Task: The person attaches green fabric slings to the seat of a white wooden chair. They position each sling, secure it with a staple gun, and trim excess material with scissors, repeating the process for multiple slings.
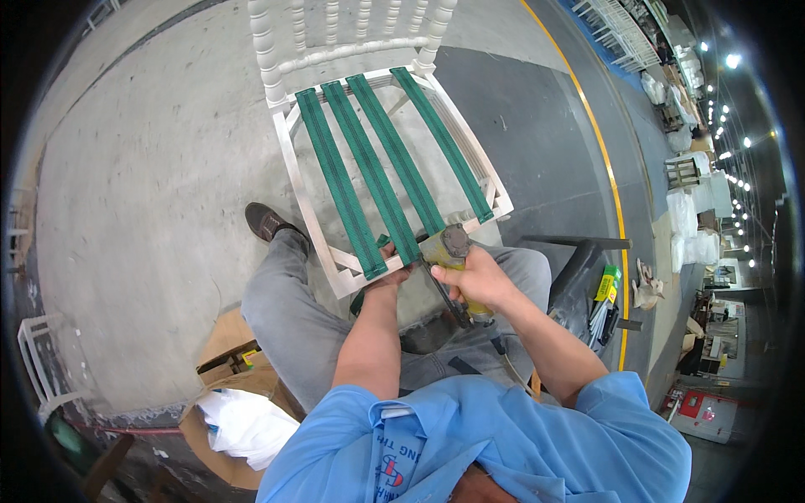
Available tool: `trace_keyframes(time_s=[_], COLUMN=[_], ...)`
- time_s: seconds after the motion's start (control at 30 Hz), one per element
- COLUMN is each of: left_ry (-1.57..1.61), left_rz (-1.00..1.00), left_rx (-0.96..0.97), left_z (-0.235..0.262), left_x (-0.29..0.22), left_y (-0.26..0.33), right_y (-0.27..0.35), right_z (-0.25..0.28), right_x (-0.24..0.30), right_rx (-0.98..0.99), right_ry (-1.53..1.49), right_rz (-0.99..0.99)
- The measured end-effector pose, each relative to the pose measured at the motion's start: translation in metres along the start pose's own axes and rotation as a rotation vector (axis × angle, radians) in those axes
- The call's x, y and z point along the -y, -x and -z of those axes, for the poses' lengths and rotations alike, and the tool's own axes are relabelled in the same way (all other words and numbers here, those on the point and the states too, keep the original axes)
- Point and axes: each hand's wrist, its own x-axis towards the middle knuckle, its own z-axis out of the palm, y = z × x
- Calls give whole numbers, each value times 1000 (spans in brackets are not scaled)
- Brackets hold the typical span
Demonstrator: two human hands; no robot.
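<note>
A white wooden chair frame [295, 159] lies tilted in front of me, its seat opening crossed by several green webbing straps [369, 159]. My right hand [478, 278] grips a yellow pneumatic staple gun [446, 249], its nose pressed at the front rail of the seat. My left hand [387, 270] pinches the end of a green strap against that rail, right beside the gun. My grey-trousered legs sit under the frame.
Grey concrete floor with a yellow line [605, 168] curving at the right. A cardboard box [228, 352] with white material sits at lower left. A dark metal stand [579, 260] holds packets. More white chair frames [616, 29] are stacked at the far right.
</note>
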Motion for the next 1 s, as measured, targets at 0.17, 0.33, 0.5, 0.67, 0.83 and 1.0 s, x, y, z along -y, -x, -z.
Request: trace_keyframes(time_s=[0.17,0.33,0.5,0.67,0.83,1.0], left_ry=[36,70,116,167,219,50], left_rz=[20,4,-22,75,61,9], left_rx=[-7,35,40,-18,73,4], left_z=[0,5,7,10,15,20], left_x=[0,2,3,3,2,12], left_y=[-1,-5,-13,-18,-15,1], right_y=[-5,1,3,2,4,20], right_z=[-4,-6,-18,-21,-29,-12], right_x=[-1,7,11,7,6,3], right_rx=[-16,-29,-22,-7,7,-17], right_ry=[52,94,89,74,112,-65], right_rz=[0,-18,-13,17,-3,64])
